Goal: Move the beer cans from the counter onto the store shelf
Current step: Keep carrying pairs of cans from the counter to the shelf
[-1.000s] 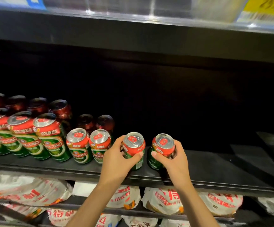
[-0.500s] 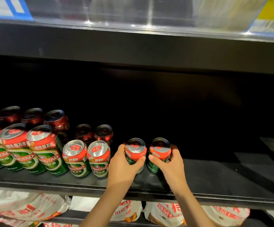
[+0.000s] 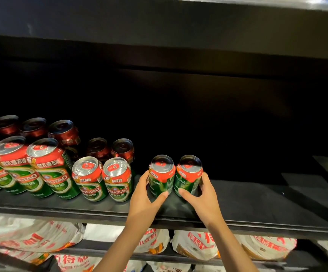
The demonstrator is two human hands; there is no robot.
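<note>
Looking down from the head camera, we see our left hand [image 3: 143,199] wrapped around one green and red beer can [image 3: 161,176], with the thumb in front and the fingers curled behind. Our right hand [image 3: 205,197] holds a second can [image 3: 188,174] the same way. Both cans stand upright and touch each other, side by side, on the dark store shelf [image 3: 257,205]. They seem to sit on the shelf already, near its front edge. To the left stands a row of the same cans [image 3: 104,179], with a small gap between that row and our two. Darker cans [image 3: 110,149] stand behind the row. Below the shelf lie white bags with red writing [image 3: 196,244]. We think we are at the step of setting these two cans down. Next, we should slide them left to close the gap if we want a neat row, then open both hands gently so that no can tips over. We cannot see the tabletop with the other cans.
</note>
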